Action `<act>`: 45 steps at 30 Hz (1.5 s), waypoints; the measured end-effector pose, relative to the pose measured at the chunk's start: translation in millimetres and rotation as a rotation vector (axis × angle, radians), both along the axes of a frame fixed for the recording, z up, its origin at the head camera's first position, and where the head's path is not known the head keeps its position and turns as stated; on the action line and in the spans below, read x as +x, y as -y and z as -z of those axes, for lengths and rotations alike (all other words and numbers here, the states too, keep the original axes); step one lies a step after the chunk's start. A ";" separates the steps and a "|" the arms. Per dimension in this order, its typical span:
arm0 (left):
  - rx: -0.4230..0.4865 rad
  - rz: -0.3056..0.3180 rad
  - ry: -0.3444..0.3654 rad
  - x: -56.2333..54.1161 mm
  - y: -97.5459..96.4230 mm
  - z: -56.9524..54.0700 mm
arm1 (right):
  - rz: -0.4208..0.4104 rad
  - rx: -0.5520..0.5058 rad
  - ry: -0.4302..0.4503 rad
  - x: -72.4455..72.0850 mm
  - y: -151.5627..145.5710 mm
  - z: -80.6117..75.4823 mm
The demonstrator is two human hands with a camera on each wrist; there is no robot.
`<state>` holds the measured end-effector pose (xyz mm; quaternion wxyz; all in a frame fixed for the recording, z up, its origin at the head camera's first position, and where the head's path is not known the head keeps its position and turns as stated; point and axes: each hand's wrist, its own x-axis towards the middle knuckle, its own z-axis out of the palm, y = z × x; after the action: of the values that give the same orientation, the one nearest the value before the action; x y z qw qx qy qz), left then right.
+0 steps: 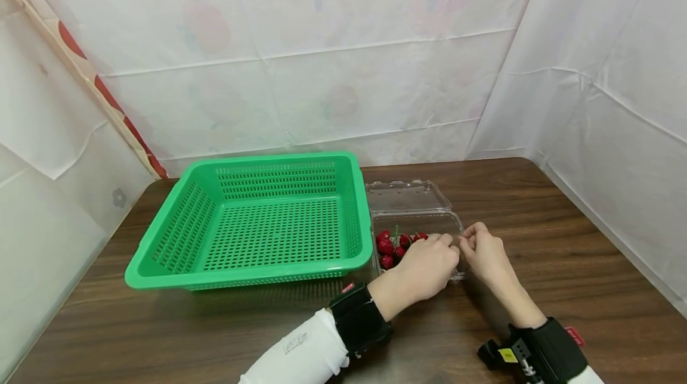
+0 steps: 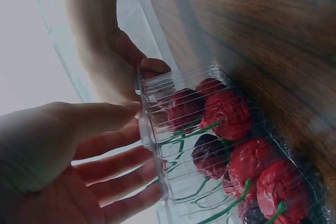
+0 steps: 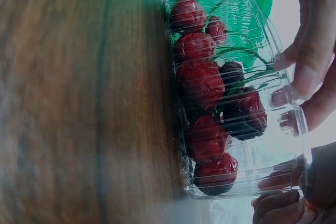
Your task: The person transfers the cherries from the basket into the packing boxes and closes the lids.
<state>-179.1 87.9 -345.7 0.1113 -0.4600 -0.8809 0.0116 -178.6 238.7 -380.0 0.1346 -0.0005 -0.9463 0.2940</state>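
Note:
A hinged clear plastic box [image 1: 451,220] holds several wrinkled red cherries [image 1: 385,245] with green stems. My left hand [image 1: 425,265] reaches over the box's near side, fingers loosely extended and dipping past the rim above the cherries. In the left wrist view, the left thumb [image 2: 100,119] lies right at the box's upper edge. My right hand [image 1: 485,256] pinches the box's right wall at the corner. The right wrist view shows its curled fingers [image 3: 278,208] at that rim, with cherries [image 3: 199,85] visible through the ribbed wall.
A large green plastic basket [image 1: 247,273] stands left of the box, close beside it. The box's lid [image 1: 405,197] lies folded back at the far side. Beneath everything is a dark wooden table [image 1: 537,205], enclosed by white curtains [image 1: 322,44] behind and at both sides.

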 end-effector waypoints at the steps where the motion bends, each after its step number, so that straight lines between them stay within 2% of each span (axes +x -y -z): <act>1: 0.018 0.004 -0.017 0.8 1.2 -0.2 | -0.002 -0.001 0.002 0.0 0.2 -0.3; 3: 0.054 0.002 -0.046 3.0 3.9 -0.4 | -0.006 -0.005 0.006 0.0 0.6 -0.8; 6: 0.100 -0.031 -0.074 7.8 7.6 -1.0 | -0.006 -0.006 0.003 -0.2 1.1 -1.2; 11: 0.128 -0.114 -0.055 19.2 10.9 -3.8 | 0.006 -0.005 0.000 0.8 0.8 -1.0; 16: 0.140 -0.149 -0.055 29.2 17.5 -4.5 | 0.011 0.000 -0.011 1.2 0.2 0.1; 23: 0.198 -0.213 -0.014 35.2 32.7 0.8 | 0.012 0.017 -0.022 2.9 -1.1 1.5; 27: 0.266 -0.221 0.020 36.8 45.5 5.4 | 0.013 0.032 -0.019 5.6 -2.0 1.8; 32: 0.388 -0.219 0.116 38.2 63.2 10.4 | 0.014 0.048 -0.016 10.3 -3.5 0.7; 40: 0.499 -0.249 0.401 43.1 85.3 8.8 | 0.011 0.059 -0.029 19.5 -6.1 0.9; 45: 0.547 -0.262 0.532 45.1 96.7 8.9 | 0.001 0.076 -0.038 25.3 -8.3 2.3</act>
<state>-134.0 -8.8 -354.6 -0.0048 -0.2842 -0.9007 -0.3285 -153.3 246.9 -382.4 0.1528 0.0097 -0.9540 0.2579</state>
